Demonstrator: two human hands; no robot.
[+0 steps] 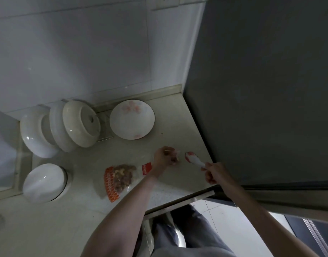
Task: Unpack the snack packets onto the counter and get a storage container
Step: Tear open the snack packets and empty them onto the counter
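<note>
Holding a small packet (175,154) just above the counter (180,130), the left hand (164,157) has its fingers curled round it, near the counter's right end. The right hand (214,173) grips the handle of a white and red spoon (193,159), whose bowl points toward that packet, close but apart from it. A bigger nut bag (117,179), clear with orange print, already lies flat on the counter by the left forearm.

The step in hand looks like setting this packet down. It would go best lowered flat onto bare counter between the nut bag and the plate (132,119), clear of the front edge, and let go only once it rests. The spoon seems no part of the job and is better laid aside, freeing that hand to fetch a container. Upturned bowls (43,182) stand at the left; no storage container is plainly in view.
</note>
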